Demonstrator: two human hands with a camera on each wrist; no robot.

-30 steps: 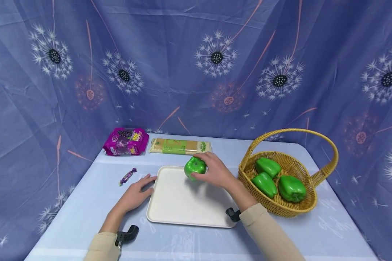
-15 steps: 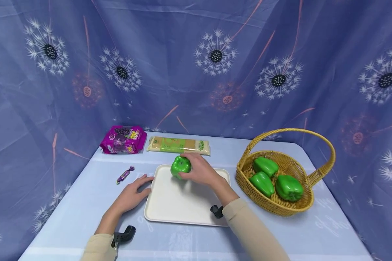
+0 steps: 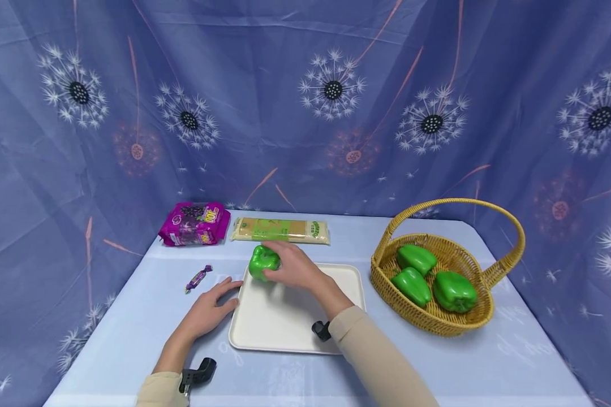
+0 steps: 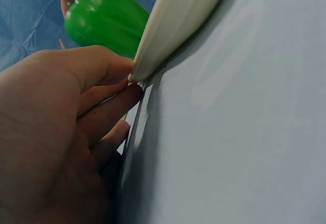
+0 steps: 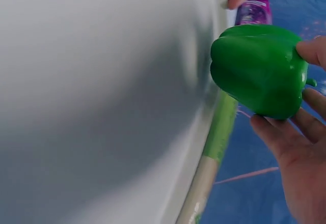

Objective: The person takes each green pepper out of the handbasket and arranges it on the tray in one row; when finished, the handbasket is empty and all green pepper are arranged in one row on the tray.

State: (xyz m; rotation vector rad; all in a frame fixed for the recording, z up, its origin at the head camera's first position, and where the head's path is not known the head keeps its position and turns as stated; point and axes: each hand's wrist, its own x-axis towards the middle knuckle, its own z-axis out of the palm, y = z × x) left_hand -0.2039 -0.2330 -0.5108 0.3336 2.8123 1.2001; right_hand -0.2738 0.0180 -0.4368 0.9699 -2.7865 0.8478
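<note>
In the head view my right hand grips a green bell pepper at the far left corner of a white tray. The right wrist view has the thumb and fingers round the stem end of the pepper, its lobed end near the tray surface; contact there is unclear. My left hand lies beside the tray, its extended fingertips touching the left rim. Close up, the left wrist view shows these fingers against the tray edge.
A wicker basket with a tall handle and several green peppers stands right of the tray. Behind the tray lies a long yellow-green packet, with a purple candy bag to its left. A wrapped candy lies near my left hand.
My right hand has carried the pepper leftward across the tray, from its middle to the far left corner. The left hand has stayed at the tray's left rim.
</note>
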